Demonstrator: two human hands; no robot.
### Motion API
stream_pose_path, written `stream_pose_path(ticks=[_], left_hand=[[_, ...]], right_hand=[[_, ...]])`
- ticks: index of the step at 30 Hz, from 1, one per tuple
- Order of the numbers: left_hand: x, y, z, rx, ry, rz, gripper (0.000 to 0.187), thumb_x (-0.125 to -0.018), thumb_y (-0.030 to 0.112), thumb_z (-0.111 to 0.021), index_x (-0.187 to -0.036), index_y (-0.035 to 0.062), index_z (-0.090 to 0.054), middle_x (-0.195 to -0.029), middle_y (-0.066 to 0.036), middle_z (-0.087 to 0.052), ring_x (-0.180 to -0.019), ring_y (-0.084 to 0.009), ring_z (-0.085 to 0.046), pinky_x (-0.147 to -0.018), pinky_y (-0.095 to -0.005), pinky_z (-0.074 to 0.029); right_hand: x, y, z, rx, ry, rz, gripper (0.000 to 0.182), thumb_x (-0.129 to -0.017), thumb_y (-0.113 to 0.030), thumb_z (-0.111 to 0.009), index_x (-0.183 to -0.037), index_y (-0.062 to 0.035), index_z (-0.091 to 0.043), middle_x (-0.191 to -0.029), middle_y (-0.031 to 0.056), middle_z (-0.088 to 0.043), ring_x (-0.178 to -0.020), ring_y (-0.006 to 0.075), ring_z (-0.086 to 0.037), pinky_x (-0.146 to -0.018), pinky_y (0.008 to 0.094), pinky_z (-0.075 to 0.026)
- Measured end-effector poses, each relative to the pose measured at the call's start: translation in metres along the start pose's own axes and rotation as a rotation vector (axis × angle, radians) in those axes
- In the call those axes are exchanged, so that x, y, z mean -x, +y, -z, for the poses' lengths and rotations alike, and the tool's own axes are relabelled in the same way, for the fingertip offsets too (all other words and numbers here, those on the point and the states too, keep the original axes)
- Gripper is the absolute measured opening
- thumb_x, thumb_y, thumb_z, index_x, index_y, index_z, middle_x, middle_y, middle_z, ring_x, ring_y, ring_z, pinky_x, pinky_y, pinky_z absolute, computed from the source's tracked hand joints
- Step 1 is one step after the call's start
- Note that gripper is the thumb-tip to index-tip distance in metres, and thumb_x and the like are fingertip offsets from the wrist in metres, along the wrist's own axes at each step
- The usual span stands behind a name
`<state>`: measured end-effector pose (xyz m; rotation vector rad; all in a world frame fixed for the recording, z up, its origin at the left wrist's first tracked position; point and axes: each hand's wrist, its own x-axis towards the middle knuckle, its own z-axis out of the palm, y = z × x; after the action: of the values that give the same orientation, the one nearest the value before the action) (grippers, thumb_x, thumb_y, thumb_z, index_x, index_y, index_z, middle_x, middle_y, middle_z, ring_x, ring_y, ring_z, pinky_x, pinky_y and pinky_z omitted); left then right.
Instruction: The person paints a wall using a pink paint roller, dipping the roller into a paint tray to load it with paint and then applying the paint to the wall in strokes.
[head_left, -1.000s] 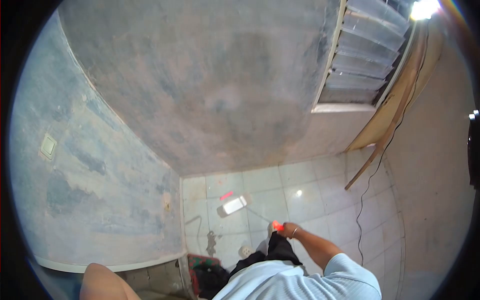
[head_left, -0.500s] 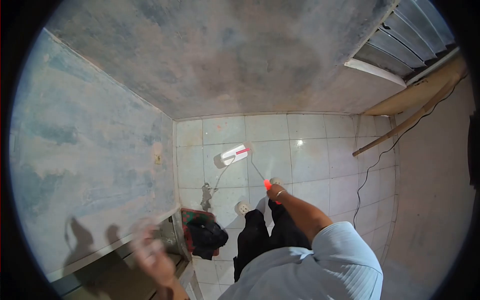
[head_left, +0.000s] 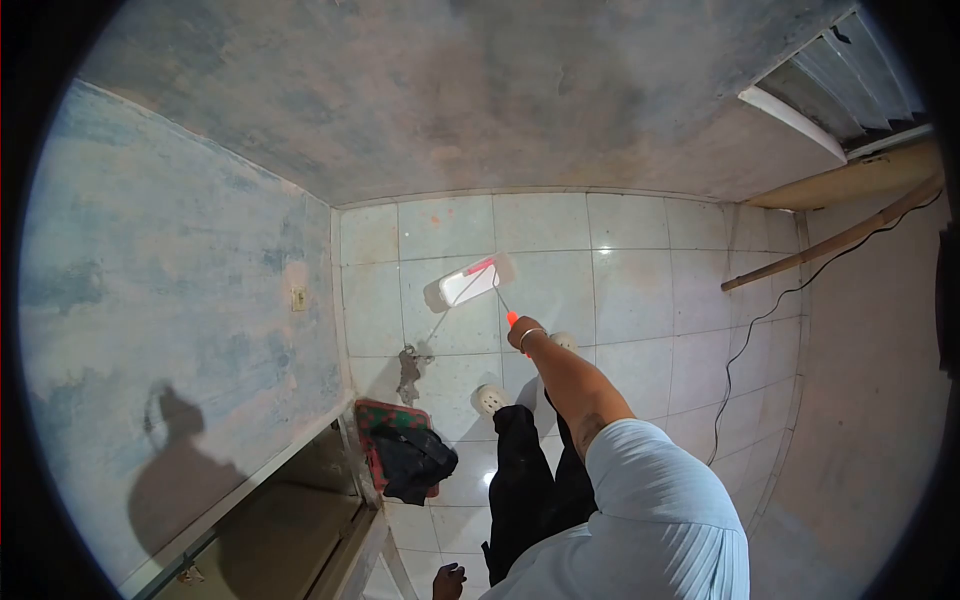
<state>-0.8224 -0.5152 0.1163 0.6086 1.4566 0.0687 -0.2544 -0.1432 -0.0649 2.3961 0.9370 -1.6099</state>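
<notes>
My right hand (head_left: pixel 526 335) is closed around the orange handle of a paint roller (head_left: pixel 482 267). The roller's thin metal rod leads to its reddish-pink end, which is over one end of a white oblong tray (head_left: pixel 466 288) on the floor. Whether the roller touches the tray is hard to make out. Down at the bottom edge, my left hand (head_left: pixel 450 581) hangs beside my body, fingers loosely bent and slightly apart, with nothing visible in them.
A black cloth (head_left: pixel 412 464) lies on a red-green mat (head_left: pixel 385 415) beside the doorway. A grey stain (head_left: pixel 409 373) marks the tiles. At right, a wooden pole (head_left: pixel 800 254) leans near a black cable (head_left: pixel 735 350). A socket (head_left: pixel 298 299) is on the patchy left wall.
My left hand has dropped from in front of the doorway to my side. My right hand has moved forward and left with the roller, closer to the tray. The view has shifted slightly.
</notes>
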Motion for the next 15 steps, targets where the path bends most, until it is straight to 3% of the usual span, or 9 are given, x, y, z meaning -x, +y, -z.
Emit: stream_pose_path(ticks=[1, 2, 3, 5, 6, 8, 11, 15], left_hand=[[0.001, 0.0, 0.002, -0.173, 0.123, 0.072, 0.036, -0.093, 0.021, -0.058, -0.125, 0.0046, -0.052, -0.079, -0.008, -0.062, -0.07, -0.0131, -0.056, -0.065, -0.0293, -0.049], [-0.01, 0.001, 0.016, -0.249, 0.104, 0.041, 0.036, -0.094, 0.02, -0.057, -0.125, 0.0034, -0.05, -0.092, -0.011, -0.062, -0.074, -0.0155, -0.058, -0.067, -0.0299, -0.05], [-0.012, 0.013, 0.017, -0.251, 0.103, 0.045, 0.036, -0.094, 0.02, -0.057, -0.125, 0.0034, -0.05, -0.092, -0.011, -0.062, -0.074, -0.0155, -0.058, -0.067, -0.0299, -0.05], [-0.012, 0.093, -0.003, -0.14, 0.211, 0.324, 0.044, -0.089, 0.019, -0.061, -0.13, 0.0091, -0.05, -0.121, -0.013, -0.058, -0.104, -0.0249, -0.057, -0.087, -0.0379, -0.047], [-0.014, 0.114, -0.012, -0.142, 0.21, 0.331, 0.044, -0.089, 0.019, -0.061, -0.13, 0.0091, -0.05, -0.121, -0.013, -0.058, -0.104, -0.0249, -0.057, -0.087, -0.0379, -0.047], [-0.018, 0.143, -0.025, -0.267, 0.305, 0.101, 0.043, -0.087, 0.023, -0.062, -0.121, -0.0021, -0.053, -0.096, -0.014, -0.065, -0.087, -0.0213, -0.066, -0.071, -0.0311, -0.05], [-0.025, 0.171, -0.035, -0.258, 0.274, 0.061, 0.041, -0.088, 0.02, -0.06, -0.121, -0.0036, -0.052, -0.095, -0.011, -0.064, -0.086, -0.0168, -0.065, -0.07, -0.0271, -0.048], [-0.032, 0.156, -0.027, -0.272, 0.268, 0.077, 0.041, -0.088, 0.02, -0.06, -0.121, -0.0031, -0.052, -0.095, -0.012, -0.064, -0.085, -0.017, -0.065, -0.07, -0.0273, -0.048]], right_hand=[[-0.001, -0.002, 0.002, 0.002, -0.026, -0.039, 0.03, -0.083, -0.017, -0.053, -0.103, -0.0007, -0.068, -0.101, 0.019, -0.068, -0.095, 0.0296, -0.067, -0.082, 0.0377, -0.052], [-0.006, -0.002, 0.002, -0.012, -0.064, -0.034, 0.031, -0.083, -0.018, -0.053, -0.104, -0.0005, -0.067, -0.109, 0.0205, -0.066, -0.105, 0.0321, -0.063, -0.088, 0.0385, -0.05], [-0.011, -0.001, -0.001, -0.014, -0.067, -0.037, 0.031, -0.083, -0.018, -0.053, -0.104, -0.0005, -0.067, -0.109, 0.0205, -0.066, -0.105, 0.0321, -0.063, -0.088, 0.0385, -0.05], [-0.02, 0.001, -0.009, 0.005, 0.056, 0.038, 0.022, -0.081, -0.012, -0.05, -0.078, 0.0031, -0.065, -0.069, 0.0164, -0.066, -0.06, 0.0269, -0.067, -0.057, 0.0385, -0.053], [-0.023, 0.003, -0.012, 0.005, 0.051, 0.033, 0.022, -0.081, -0.012, -0.05, -0.078, 0.0031, -0.065, -0.069, 0.0164, -0.066, -0.06, 0.0269, -0.067, -0.057, 0.0385, -0.053], [-0.027, 0.003, -0.017, -0.014, 0.058, 0.035, 0.022, -0.081, -0.011, -0.05, -0.077, 0.0032, -0.065, -0.069, 0.0165, -0.066, -0.06, 0.0267, -0.067, -0.057, 0.0387, -0.053], [-0.028, 0.006, -0.022, -0.033, 0.074, 0.021, 0.022, -0.081, -0.012, -0.051, -0.078, 0.0031, -0.066, -0.071, 0.0178, -0.067, -0.063, 0.0278, -0.068, -0.06, 0.0388, -0.053], [-0.031, 0.011, -0.025, 0.109, 0.067, 0.103, 0.023, -0.081, -0.014, -0.052, -0.081, 0.003, -0.067, -0.075, 0.02, -0.068, -0.069, 0.0294, -0.069, -0.064, 0.039, -0.054]])
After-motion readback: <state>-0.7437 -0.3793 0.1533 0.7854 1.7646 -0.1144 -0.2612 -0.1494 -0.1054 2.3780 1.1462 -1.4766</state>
